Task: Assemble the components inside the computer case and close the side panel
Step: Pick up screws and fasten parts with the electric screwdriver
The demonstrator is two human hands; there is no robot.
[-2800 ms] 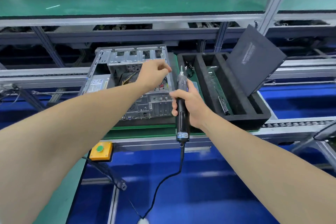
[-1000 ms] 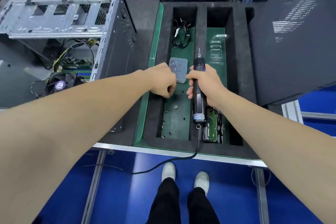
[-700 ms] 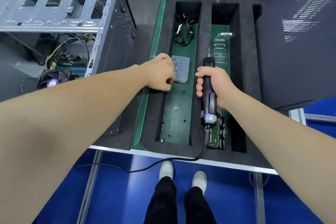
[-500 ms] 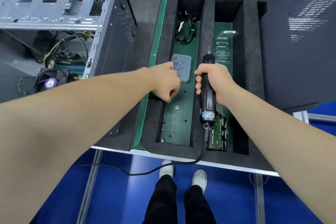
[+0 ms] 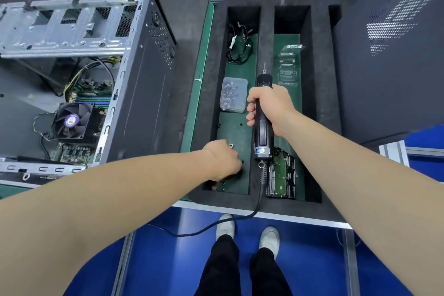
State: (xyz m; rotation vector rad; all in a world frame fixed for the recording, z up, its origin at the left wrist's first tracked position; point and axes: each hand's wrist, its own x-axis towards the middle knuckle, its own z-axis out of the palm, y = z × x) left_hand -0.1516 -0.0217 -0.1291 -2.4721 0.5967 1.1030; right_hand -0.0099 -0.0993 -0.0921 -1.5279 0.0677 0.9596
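Both bare arms extended, left grip (image 5: 223,161) curled knuckles-up, right grip (image 5: 270,109) fisted round a screwdriver (image 5: 263,132)

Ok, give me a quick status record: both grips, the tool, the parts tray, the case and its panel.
left grip: down in the left compartment of the foam tray, among loose fasteners; fingertips hidden, hold unclear
right grip: wrapped round the electric screwdriver, bit pointing away
screw box: left compartment, beyond left grip
hard drive: right compartment, near end
computer case: open, fan visible
side panel: off, standing right of tray
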